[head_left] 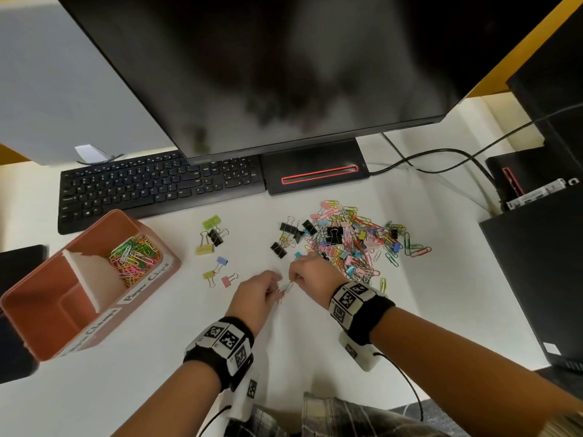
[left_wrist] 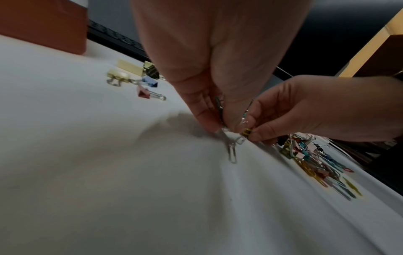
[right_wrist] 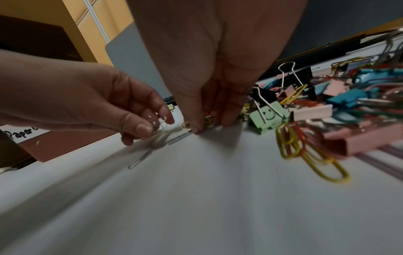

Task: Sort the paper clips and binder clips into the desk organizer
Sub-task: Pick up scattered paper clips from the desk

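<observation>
Paper clips of coloured wire and small binder clips lie mixed in a loose pile (head_left: 353,241) on the white tabletop (head_left: 315,357), right of centre and in front of the black monitor base (head_left: 315,171). A few pastel and black binder clips (head_left: 214,247) lie apart, between the pile and the terracotta plastic desk organizer (head_left: 38,298) at the left. The organizer's far compartment, labelled "Paper Clips", holds a heap of coloured paper clips (head_left: 134,258); the near compartment's inside shows nothing I can make out.

Both hands meet just in front of the pile. The left hand (head_left: 257,294) pinches linked silver wire paper clips (left_wrist: 231,151) between thumb and fingers (left_wrist: 205,119), one clip hanging down to the tabletop. The right hand (head_left: 310,275) has its fingers (right_wrist: 194,117) curled, pinching a small yellow paper clip (left_wrist: 246,132) joined to the silver ones. A black keyboard (head_left: 151,187) lies behind the organizer.
</observation>
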